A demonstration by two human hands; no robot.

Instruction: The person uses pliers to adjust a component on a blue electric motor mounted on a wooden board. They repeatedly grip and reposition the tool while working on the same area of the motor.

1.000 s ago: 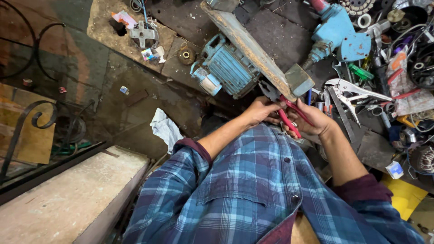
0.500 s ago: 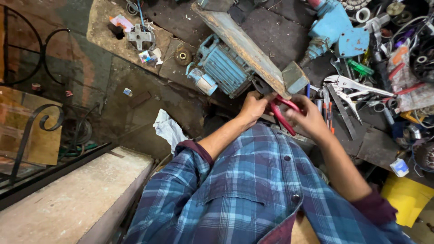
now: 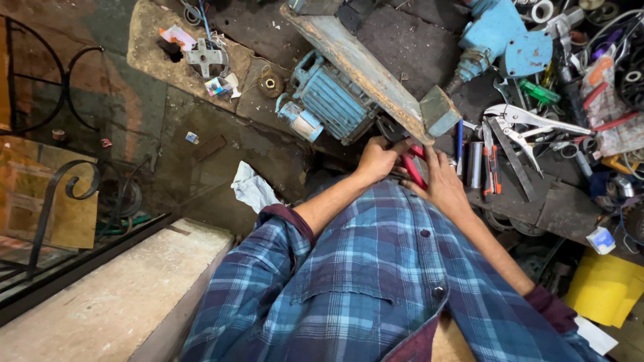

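I see my right hand (image 3: 444,182) wrapped around the red handles of a pair of pliers (image 3: 413,167), which run up from the palm toward the dark part just under the worn blue-grey metal bar (image 3: 365,64). My left hand (image 3: 377,158) is closed just beside the pliers' nose, though I cannot tell what it pinches. The ribbed blue electric motor (image 3: 329,102) sits just beyond my left hand, with silver locking pliers (image 3: 530,121) lying well off to my right.

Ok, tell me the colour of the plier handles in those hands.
Red, seen in the head view: pliers.
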